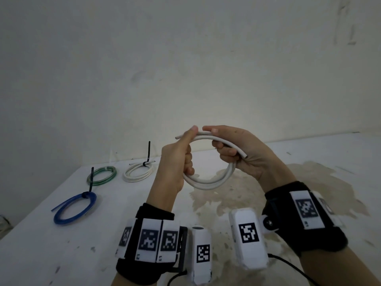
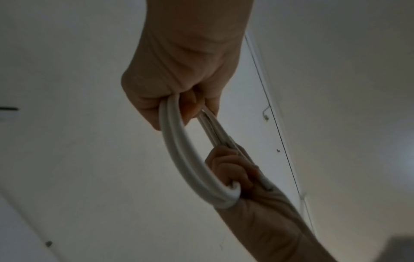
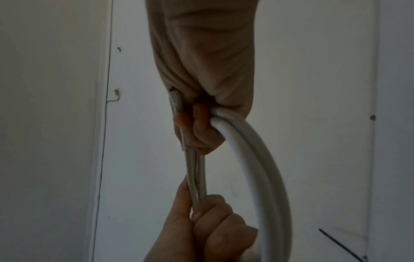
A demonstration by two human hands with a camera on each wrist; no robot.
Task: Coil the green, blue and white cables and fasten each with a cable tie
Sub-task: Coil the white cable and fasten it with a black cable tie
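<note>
Head view: above the desk [image 1: 288,162], a white coil [image 1: 208,183] stands nearly upright as a ring facing the person, with both hands clasped on it. The left hand [image 1: 175,159] grips its left arc, the right hand [image 1: 243,153] its upper right. Both cable ends stick out at the top beside the thumbs, so fastening likely happens there; no loose tie is in sight.

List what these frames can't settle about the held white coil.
- Turn count of the white coil: the left hand and right hand cover parts in the head view; both wrist views are dim and blurred.
- A spare cable tie: none identifiable; only a dark streak in the right wrist view.
</note>
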